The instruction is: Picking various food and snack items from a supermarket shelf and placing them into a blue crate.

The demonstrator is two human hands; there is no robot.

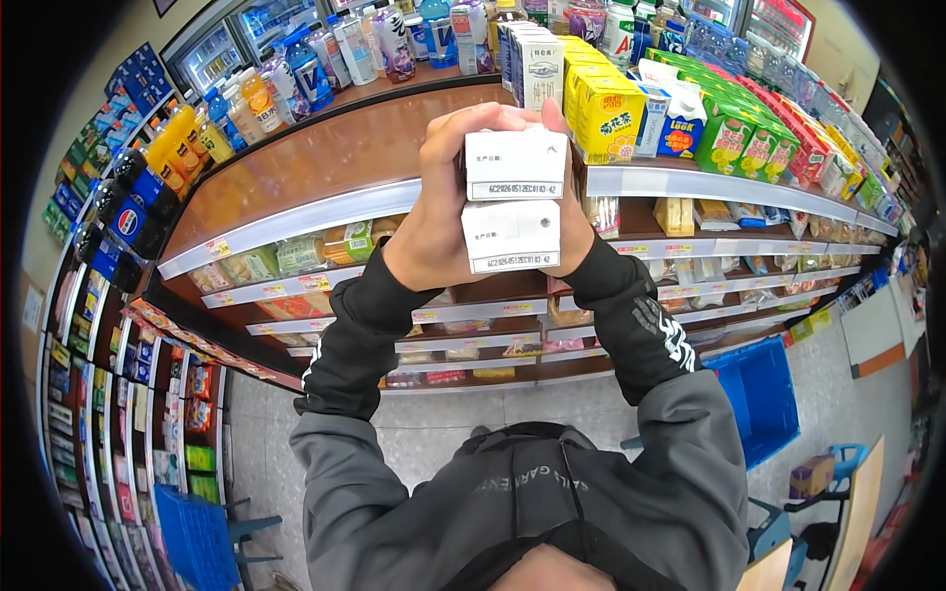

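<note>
- Head view: the left hand [434, 231] and the right hand [574, 229] are raised together in front of the top shelf [325, 158], and between them they carry two white cartons, one above the other.
- The upper carton [515, 164] sits on the lower carton [510, 236], touching it; both turn their flat white ends, each with a line of small print, toward the camera.
- State of the grip: both hands are closed round the pair, left fingers curled over the top left corner and a right fingertip showing at the top right edge (the right palm is mostly hidden behind the cartons).
- Just beyond the grip lies a bare brown stretch of the shelf; to the right of the grip stands a row of white cartons [537, 69], then yellow cartons [606, 116] and green cartons [729, 138].
- Far to the left of the grip stand drink bottles [246, 103]; below the grip run lower shelves of packets, and a blue crate [759, 394] rests on the floor to the lower right.
- Judged step: the pair is being carried up to the shelf, held level, not yet set down.
- The next move seems to call for reaching forward over the shelf edge and lowering both cartons squarely beside the white row, keeping the upper one from sliding off.
</note>
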